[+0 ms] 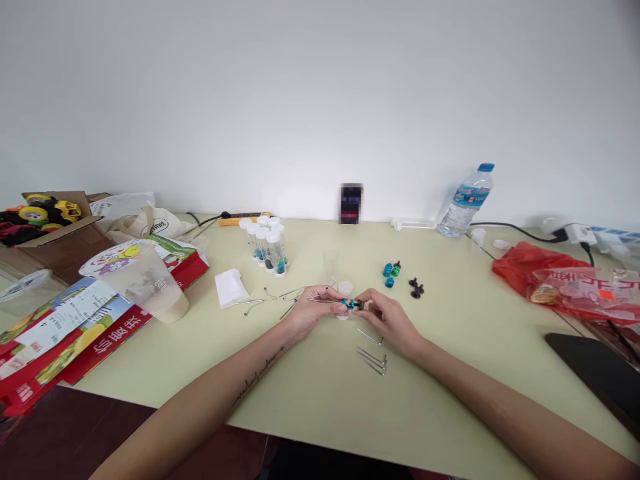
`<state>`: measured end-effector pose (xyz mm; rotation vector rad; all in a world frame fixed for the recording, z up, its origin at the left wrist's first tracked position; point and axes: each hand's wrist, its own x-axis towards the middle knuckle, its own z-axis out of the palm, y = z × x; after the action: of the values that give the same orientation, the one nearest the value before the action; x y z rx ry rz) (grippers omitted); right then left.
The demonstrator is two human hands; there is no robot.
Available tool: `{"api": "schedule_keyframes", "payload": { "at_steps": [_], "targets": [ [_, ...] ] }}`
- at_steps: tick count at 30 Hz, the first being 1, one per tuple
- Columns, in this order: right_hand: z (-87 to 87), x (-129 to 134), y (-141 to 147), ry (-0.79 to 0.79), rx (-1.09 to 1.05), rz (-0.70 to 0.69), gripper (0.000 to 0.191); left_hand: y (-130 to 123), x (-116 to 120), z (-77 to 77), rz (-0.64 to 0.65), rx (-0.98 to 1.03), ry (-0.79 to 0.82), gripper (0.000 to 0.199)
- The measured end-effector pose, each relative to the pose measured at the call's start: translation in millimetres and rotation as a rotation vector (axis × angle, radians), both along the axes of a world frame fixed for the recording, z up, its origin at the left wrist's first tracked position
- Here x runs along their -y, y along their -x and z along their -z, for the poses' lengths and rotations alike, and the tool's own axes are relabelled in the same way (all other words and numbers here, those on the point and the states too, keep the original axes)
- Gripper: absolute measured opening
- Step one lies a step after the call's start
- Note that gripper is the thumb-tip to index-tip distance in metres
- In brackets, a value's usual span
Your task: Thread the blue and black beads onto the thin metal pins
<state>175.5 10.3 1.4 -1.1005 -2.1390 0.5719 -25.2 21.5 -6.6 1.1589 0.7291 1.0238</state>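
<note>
The left hand (306,312) and the right hand (393,323) meet above the middle of the counter (310,407), both pinching a small blue-and-black piece (351,304) between their fingertips: the left hand grips its blue left part, the right hand its black right end. A round white cap (345,288) lies just beyond the piece, and a clear tube (331,261) stands a little farther, slightly left. Nearer, by the right hand, L-shaped metal keys (371,361) lie on the counter. To the right of the piece sit small blue and green pieces (389,271), with a few black pieces (417,289) farther right. On the far left, white-capped tubes (275,257) stand in a cluster, beyond a white packet (231,288) lying flat.
</note>
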Motion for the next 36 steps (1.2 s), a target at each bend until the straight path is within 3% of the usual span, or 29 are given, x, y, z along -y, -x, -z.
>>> {"api": "schedule_keyframes", "payload": {
  "at_steps": [5,9,14,36],
  "targets": [
    [-1.9,0.2,0.3,0.028,0.038,-0.047,0.036,-0.2,0.5,-0.5,0.027,0.0,0.017,0.026],
    [-0.8,-0.7,0.5,0.003,0.004,-0.006,0.026,-0.9,0.4,-0.9,0.0,0.006,0.018,0.027],
    [-0.5,-1.5,0.3,0.017,0.036,-0.034,0.035,-1.7,1.6,-2.3,0.018,0.005,0.027,0.028],
    [4.5,-1.1,-0.8,-0.058,0.019,0.015,0.025,-1.0,1.6,-2.5,0.031,0.043,0.047,0.027]
  ]
}}
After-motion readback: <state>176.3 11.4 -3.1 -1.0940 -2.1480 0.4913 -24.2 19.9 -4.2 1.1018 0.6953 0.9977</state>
